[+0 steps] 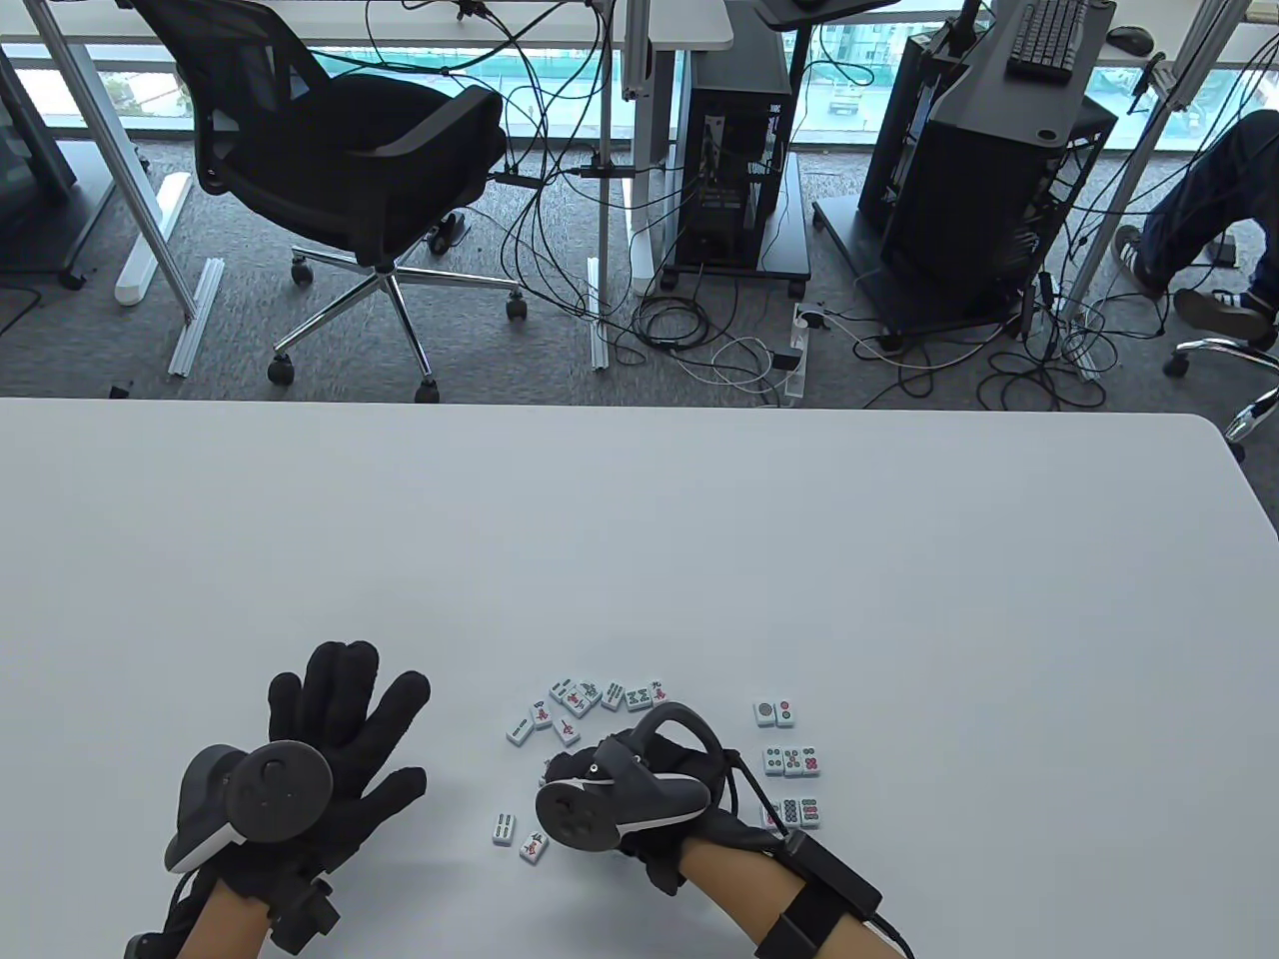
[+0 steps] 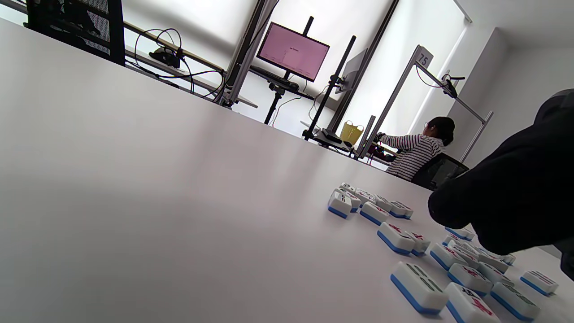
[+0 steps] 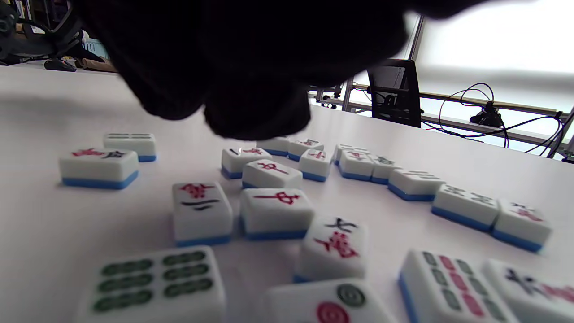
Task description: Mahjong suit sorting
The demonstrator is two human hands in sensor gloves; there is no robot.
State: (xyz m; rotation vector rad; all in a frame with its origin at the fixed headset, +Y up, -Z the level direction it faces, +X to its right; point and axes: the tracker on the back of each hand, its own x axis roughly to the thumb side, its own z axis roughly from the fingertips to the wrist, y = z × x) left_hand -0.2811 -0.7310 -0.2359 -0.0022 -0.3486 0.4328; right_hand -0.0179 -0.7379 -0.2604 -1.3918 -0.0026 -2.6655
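Note:
Small white mahjong tiles with blue backs lie near the table's front edge. A loose cluster (image 1: 588,696) sits just beyond my right hand (image 1: 639,774), and two stray tiles (image 1: 503,827) lie left of it. Three short rows of dot tiles (image 1: 792,761) stand apart on the right. My right hand hovers low over the cluster; its fingers (image 3: 255,112) hang just above character tiles (image 3: 274,211) with no tile between them. My left hand (image 1: 345,714) lies flat on the table with its fingers spread, well left of the tiles and holding nothing.
The white table (image 1: 639,549) stretches far beyond the tiles. Past its far edge stand an office chair (image 1: 350,150), computer racks and floor cables. In the left wrist view a person (image 2: 415,150) sits at a distant desk.

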